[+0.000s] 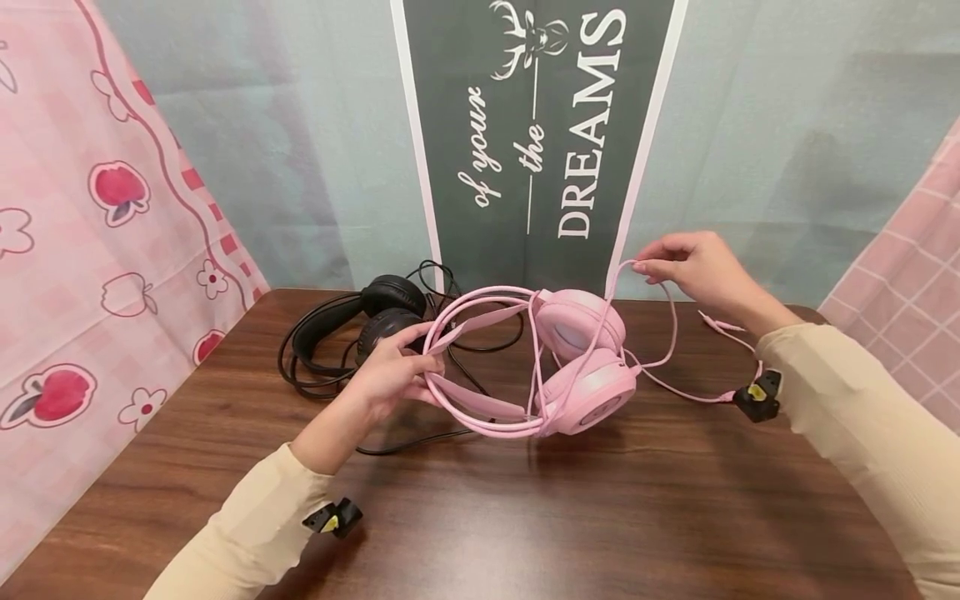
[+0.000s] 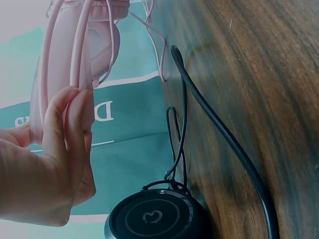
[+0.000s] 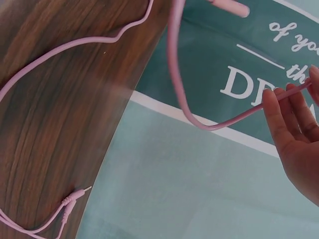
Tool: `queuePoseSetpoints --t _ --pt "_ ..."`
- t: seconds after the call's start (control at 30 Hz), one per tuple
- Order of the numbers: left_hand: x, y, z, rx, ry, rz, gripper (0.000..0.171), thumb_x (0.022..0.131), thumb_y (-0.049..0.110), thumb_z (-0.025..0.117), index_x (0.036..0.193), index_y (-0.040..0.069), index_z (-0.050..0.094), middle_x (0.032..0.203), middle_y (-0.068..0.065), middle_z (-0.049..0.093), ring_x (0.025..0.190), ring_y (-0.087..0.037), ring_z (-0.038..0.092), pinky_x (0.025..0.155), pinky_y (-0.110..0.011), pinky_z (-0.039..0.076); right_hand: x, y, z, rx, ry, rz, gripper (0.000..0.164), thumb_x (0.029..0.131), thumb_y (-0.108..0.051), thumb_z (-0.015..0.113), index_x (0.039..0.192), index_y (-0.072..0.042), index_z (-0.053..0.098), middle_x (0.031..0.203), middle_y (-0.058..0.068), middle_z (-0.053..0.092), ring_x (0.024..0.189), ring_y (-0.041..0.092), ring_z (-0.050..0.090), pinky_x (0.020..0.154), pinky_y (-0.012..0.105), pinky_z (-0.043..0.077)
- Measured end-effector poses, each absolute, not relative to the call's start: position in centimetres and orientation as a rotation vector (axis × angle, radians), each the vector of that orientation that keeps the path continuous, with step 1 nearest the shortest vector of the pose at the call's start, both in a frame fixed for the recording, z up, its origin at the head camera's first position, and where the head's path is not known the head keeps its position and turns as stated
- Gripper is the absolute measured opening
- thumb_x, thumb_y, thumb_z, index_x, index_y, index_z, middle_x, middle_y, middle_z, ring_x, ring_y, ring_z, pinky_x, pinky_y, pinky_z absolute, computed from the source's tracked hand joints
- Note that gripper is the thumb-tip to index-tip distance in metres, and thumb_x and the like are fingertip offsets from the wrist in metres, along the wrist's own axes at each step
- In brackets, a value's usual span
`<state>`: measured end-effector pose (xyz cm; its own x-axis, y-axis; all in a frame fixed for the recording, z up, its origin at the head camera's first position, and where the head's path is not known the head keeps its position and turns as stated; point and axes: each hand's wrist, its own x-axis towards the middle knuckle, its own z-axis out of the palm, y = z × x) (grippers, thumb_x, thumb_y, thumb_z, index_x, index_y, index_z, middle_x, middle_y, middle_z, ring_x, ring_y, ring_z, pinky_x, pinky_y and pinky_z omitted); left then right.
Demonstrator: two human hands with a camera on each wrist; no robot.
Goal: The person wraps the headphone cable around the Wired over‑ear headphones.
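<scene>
Pink headphones [image 1: 592,392] are held up over the wooden table, ear cups to the right. My left hand [image 1: 393,367] grips their headband [image 1: 480,429] at its left end; the left wrist view shows the fingers [image 2: 62,107] curled round it. My right hand [image 1: 693,262] pinches a stretch of the pink cable [image 1: 672,321], raised above the right ear cup. Part of this cable is looped around the headband by the cups. In the right wrist view the cable [image 3: 239,118] runs from the fingertips down in a bend.
Black headphones [image 1: 393,296] lie at the back left, behind my left hand, their black cable [image 1: 420,437] trailing over the table [image 1: 480,517]. The pink cable's plug end [image 3: 75,195] rests near the table's back right edge. A fabric backdrop with lettering [image 1: 525,167] hangs behind.
</scene>
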<state>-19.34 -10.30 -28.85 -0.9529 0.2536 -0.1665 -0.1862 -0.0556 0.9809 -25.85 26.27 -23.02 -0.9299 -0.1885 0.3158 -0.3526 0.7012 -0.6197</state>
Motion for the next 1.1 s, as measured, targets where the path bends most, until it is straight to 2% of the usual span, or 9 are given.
queuePoseSetpoints --t 0.13,0.27,0.47,0.63,0.73,1.1 --pt "-19.1 -10.1 -29.0 0.09 1.904 2.069 0.063 0.079 -0.014 0.047 0.139 0.002 0.032 0.075 -0.01 0.05 0.057 -0.016 0.058 0.055 -0.041 0.056 -25.9 25.8 -23.0 0.432 -2.687 1.081 0.023 0.083 -0.022 0.068 0.095 -0.003 0.069 0.075 0.003 0.066 0.065 0.009 0.059 0.054 0.026 0.038" --pt "-19.0 -9.9 -29.1 0.103 1.891 2.056 0.065 0.079 -0.013 0.048 0.14 0.003 0.031 0.072 -0.009 0.052 0.056 -0.015 0.057 0.054 -0.04 0.056 -26.2 25.4 -23.2 0.453 -2.705 1.138 0.023 0.083 -0.02 0.068 0.096 -0.002 0.069 0.076 -0.001 0.067 0.068 0.012 0.062 0.06 0.023 0.046" --pt "-18.9 -9.8 -29.0 0.114 1.885 2.032 0.066 0.079 -0.012 0.049 0.141 0.004 0.032 0.071 -0.008 0.053 0.055 -0.014 0.057 0.052 -0.035 0.056 -26.3 25.3 -23.2 0.479 -2.729 1.202 0.023 0.083 -0.019 0.068 0.096 -0.001 0.068 0.079 0.002 0.067 0.069 0.013 0.064 0.064 0.021 0.052" --pt "-18.8 -9.7 -28.9 0.123 1.886 2.006 0.065 0.08 -0.011 0.049 0.141 0.005 0.033 0.073 -0.009 0.052 0.056 -0.014 0.058 0.053 -0.035 0.056 -26.3 25.0 -23.1 0.496 -2.74 1.232 0.023 0.083 -0.019 0.068 0.096 0.0 0.068 0.079 0.003 0.067 0.069 0.015 0.064 0.066 0.027 0.054" --pt "-18.7 -9.5 -28.9 0.139 1.887 1.988 0.065 0.08 -0.011 0.05 0.141 0.006 0.033 0.076 -0.011 0.052 0.058 -0.015 0.058 0.053 -0.035 0.056 -26.2 24.7 -23.0 0.515 -2.732 1.253 0.023 0.082 -0.018 0.069 0.095 0.001 0.068 0.077 0.003 0.067 0.067 0.015 0.064 0.066 0.03 0.055" --pt "-18.2 -8.5 -28.3 0.145 1.883 1.942 0.065 0.08 -0.012 0.051 0.139 0.012 0.038 0.083 -0.014 0.05 0.063 -0.018 0.057 0.056 -0.039 0.056 -26.5 23.4 -22.8 0.622 -2.708 1.239 0.016 0.08 -0.009 0.07 0.088 0.005 0.069 0.07 0.007 0.065 0.059 0.018 0.062 0.057 0.027 0.054"
